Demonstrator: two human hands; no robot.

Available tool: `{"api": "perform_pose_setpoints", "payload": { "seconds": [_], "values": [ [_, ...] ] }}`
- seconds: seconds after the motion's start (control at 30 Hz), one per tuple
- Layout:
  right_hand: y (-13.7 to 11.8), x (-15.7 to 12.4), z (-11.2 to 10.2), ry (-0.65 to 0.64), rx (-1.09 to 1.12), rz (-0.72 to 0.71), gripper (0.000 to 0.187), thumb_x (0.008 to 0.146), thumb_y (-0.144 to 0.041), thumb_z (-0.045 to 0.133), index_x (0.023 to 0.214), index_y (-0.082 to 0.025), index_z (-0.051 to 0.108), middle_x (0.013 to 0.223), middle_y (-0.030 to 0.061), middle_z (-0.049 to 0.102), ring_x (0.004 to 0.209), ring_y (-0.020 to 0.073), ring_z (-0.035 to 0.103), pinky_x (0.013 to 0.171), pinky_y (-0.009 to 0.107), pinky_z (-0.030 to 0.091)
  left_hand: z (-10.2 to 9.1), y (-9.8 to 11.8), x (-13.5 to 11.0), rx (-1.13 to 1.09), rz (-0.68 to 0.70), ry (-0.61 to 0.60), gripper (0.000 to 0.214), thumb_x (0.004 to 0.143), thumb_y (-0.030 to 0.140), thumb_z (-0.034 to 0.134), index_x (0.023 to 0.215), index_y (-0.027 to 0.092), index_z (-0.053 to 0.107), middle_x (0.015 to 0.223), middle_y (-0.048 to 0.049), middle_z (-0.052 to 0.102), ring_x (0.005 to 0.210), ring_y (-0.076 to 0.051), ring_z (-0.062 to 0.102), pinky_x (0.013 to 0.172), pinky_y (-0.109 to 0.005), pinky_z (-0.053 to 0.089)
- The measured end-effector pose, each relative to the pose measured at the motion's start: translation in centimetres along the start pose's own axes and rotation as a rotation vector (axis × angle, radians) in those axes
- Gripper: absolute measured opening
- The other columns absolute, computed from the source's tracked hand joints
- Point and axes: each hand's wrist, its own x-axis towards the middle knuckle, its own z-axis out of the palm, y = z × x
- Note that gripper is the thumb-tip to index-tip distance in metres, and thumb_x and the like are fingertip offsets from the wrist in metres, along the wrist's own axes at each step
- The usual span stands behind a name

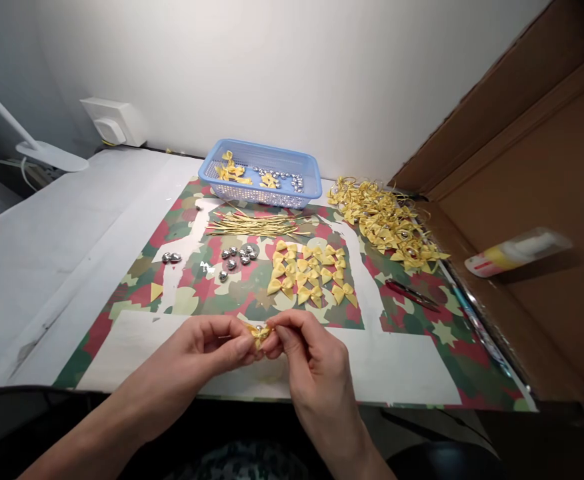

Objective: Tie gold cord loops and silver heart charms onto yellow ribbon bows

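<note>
Your left hand (212, 348) and right hand (317, 353) pinch a small, shiny yellow ribbon bow (258, 335); keep pressure light, sparing its loops.

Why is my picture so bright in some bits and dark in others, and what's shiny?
In the head view, light glows on the white wall, while under the table it's nearly black; the silver bells show glints; the bottle has a dark shadow beside it; the yellow bow is too small to see finely.
</note>
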Motion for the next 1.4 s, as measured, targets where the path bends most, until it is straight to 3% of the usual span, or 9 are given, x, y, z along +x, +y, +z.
{"api": "perform_pose_setpoints", "payload": {
  "seconds": [0.13, 0.27, 0.47, 0.7, 0.9, 1.03, 1.23, 1.4],
  "values": [
    [-0.2, -0.2, -0.1, 0.070, -0.159, -0.186, 0.025, 0.105, -0.004, 0.049, 0.092, -0.022, 0.061, 0.088, 0.0011, 0.064, 0.078, 0.0110, 0.067, 0.073, 0.018, 0.057, 0.0, -0.4, 0.3, 0.015, -0.007, 0.005, 0.037, 0.099, 0.055, 0.076, 0.088, 0.020, 0.077, 0.092, -0.0019, 0.071, 0.093, -0.020, 0.060, 0.090, -0.029, 0.046],
    [0.2, -0.6, 0.1, 0.015, -0.315, -0.251, 0.019, 0.108, -0.011, 0.050, 0.097, -0.023, 0.059, 0.082, -0.0014, 0.060, 0.068, 0.0118, 0.060, 0.066, 0.019, 0.052, 0.1, -0.4, 0.3, 0.032, -0.006, 0.009, 0.040, 0.100, 0.057, 0.073, 0.092, 0.018, 0.078, 0.096, -0.0047, 0.072, 0.097, -0.023, 0.060, 0.094, -0.033, 0.046],
    [1.4, -1.2, 0.9, 0.016, -0.464, -0.238, 0.025, 0.106, -0.005, 0.041, 0.097, -0.020, 0.058, 0.075, -0.0010, 0.056, 0.061, 0.0144, 0.054, 0.057, 0.023, 0.046, 0.4, -0.4, 0.1, 0.043, 0.000, 0.012, 0.040, 0.100, 0.057, 0.073, 0.089, 0.019, 0.073, 0.088, -0.0002, 0.063, 0.088, -0.018, 0.053, 0.085, -0.028, 0.042],
    [1.1, -1.2, 0.5, 0.029, -0.574, -0.281, 0.026, 0.101, -0.001, 0.045, 0.094, -0.019, 0.063, 0.088, 0.0057, 0.063, 0.079, 0.0197, 0.063, 0.073, 0.028, 0.051, 0.5, -0.4, 0.1, 0.044, 0.006, 0.024, 0.042, 0.100, 0.058, 0.072, 0.086, 0.019, 0.066, 0.084, 0.0018, 0.058, 0.082, -0.016, 0.049, 0.079, -0.026, 0.042],
    [0.8, -1.5, 0.2, 0.007, -0.611, -0.292, 0.026, 0.101, -0.001, 0.049, 0.093, -0.019, 0.066, 0.084, 0.0031, 0.059, 0.073, 0.0171, 0.058, 0.068, 0.025, 0.047, 0.3, -0.8, 0.5, 0.023, -0.015, 0.062, 0.041, 0.102, 0.060, 0.068, 0.095, 0.020, 0.066, 0.091, -0.0004, 0.063, 0.092, -0.020, 0.057, 0.090, -0.032, 0.048],
    [0.3, -1.6, 0.7, 0.045, -0.685, -0.313, 0.024, 0.106, -0.007, 0.047, 0.092, -0.018, 0.063, 0.080, 0.0032, 0.058, 0.071, 0.0184, 0.056, 0.066, 0.028, 0.044, 0.5, -0.8, 0.6, 0.052, -0.007, 0.068, 0.039, 0.102, 0.057, 0.069, 0.097, 0.018, 0.071, 0.088, -0.0011, 0.064, 0.089, -0.020, 0.057, 0.085, -0.031, 0.047],
    [0.0, -1.5, 1.9, 0.091, -0.707, -0.345, 0.021, 0.111, -0.012, 0.042, 0.114, -0.015, 0.062, 0.083, 0.0049, 0.063, 0.073, 0.0213, 0.056, 0.066, 0.032, 0.042, 1.0, -0.3, 0.5, 0.060, 0.028, 0.053, 0.039, 0.096, 0.057, 0.076, 0.089, 0.018, 0.072, 0.090, -0.0032, 0.068, 0.093, -0.023, 0.059, 0.089, -0.032, 0.048],
    [0.3, -1.5, 2.1, 0.097, -0.748, -0.356, 0.021, 0.108, -0.008, 0.045, 0.105, -0.017, 0.064, 0.080, 0.0042, 0.056, 0.072, 0.0217, 0.051, 0.068, 0.032, 0.040, 0.9, -0.4, 0.4, 0.028, 0.019, 0.110, 0.041, 0.098, 0.059, 0.073, 0.091, 0.019, 0.068, 0.088, -0.0018, 0.065, 0.089, -0.021, 0.059, 0.085, -0.031, 0.049]
  ]
}}
